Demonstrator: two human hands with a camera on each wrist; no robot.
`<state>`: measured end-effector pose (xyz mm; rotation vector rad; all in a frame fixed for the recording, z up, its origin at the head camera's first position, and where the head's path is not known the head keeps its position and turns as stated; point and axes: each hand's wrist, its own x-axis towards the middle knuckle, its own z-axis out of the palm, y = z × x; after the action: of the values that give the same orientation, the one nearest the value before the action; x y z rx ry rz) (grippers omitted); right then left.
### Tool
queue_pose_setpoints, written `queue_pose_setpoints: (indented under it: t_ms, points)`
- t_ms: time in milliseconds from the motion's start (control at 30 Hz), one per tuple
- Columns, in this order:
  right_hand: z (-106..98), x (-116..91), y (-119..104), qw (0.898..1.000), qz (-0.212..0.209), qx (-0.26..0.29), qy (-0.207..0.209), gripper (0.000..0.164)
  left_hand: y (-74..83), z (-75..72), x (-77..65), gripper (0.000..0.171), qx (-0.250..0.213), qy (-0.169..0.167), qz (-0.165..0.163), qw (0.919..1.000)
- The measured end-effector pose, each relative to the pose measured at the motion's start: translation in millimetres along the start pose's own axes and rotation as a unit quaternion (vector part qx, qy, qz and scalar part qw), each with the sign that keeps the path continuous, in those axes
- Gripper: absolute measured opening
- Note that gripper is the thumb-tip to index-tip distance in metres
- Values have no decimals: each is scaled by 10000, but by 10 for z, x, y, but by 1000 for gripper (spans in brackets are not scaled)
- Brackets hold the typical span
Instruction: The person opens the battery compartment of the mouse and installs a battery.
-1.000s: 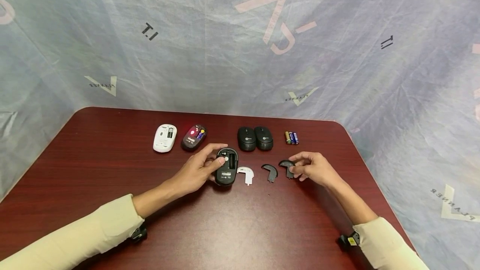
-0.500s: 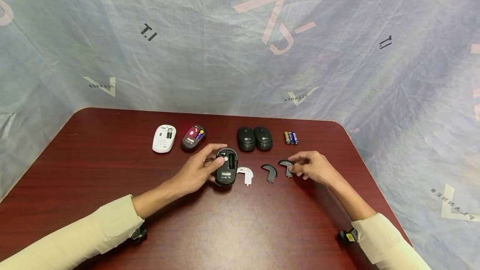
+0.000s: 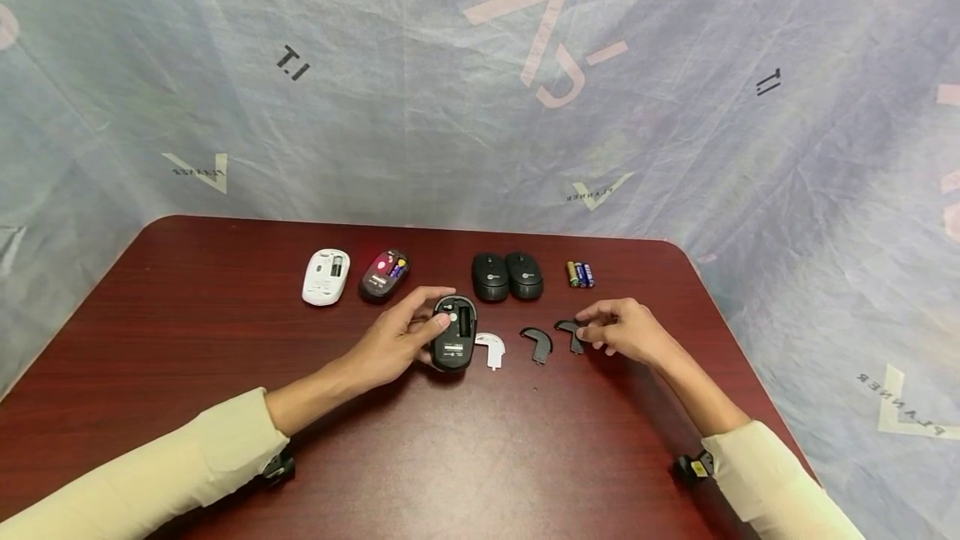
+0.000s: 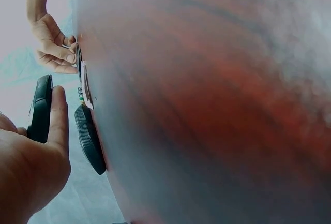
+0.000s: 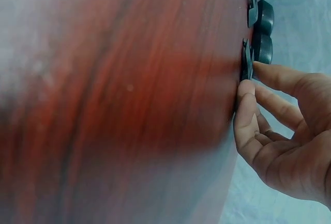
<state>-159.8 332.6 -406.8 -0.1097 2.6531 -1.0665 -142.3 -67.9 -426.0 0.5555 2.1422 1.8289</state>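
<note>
My left hand (image 3: 386, 348) holds a black computer mouse (image 3: 453, 352) with its underside up, thumb on the base and fingers round the far side. Its battery slot shows dark, with no battery in it. In the left wrist view the mouse (image 4: 39, 110) is above the table. At the right, the thumb and forefinger of my right hand (image 3: 628, 336) pinch a black battery cover (image 3: 564, 325) lying on the table. The right wrist view has this cover (image 5: 246, 61) between the fingertips. Beside it lie a second black cover (image 3: 541, 347) and a white cover (image 3: 492, 348).
Farther back, a white mouse (image 3: 326, 277) and a dark mouse (image 3: 384, 276) lie upside down with batteries inside; the dark one glows red. Two black mice (image 3: 491, 277) stand upright side by side. Several batteries (image 3: 580, 275) lie together at the right of the table (image 3: 480, 457).
The right hand and its cover have shifted very slightly to the left in view, along with the whole scene. The left hand keeps its hold on the mouse.
</note>
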Motion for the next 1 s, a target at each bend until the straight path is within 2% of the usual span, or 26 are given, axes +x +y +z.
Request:
queue_pose_setpoints:
  t_ms: [367,667,1000]
  points:
    - [-87,78,7,10000,-5,24,87,31,53,-16,-1,45,117,26,15,9999]
    - [-175,216,31,9990,-43,89,440,29,59,-33,29,46,21,21,44,10000]
    - [-293,415,172,9946,199,319,968,37,51,-35,14,46,-123,0,6,9999]
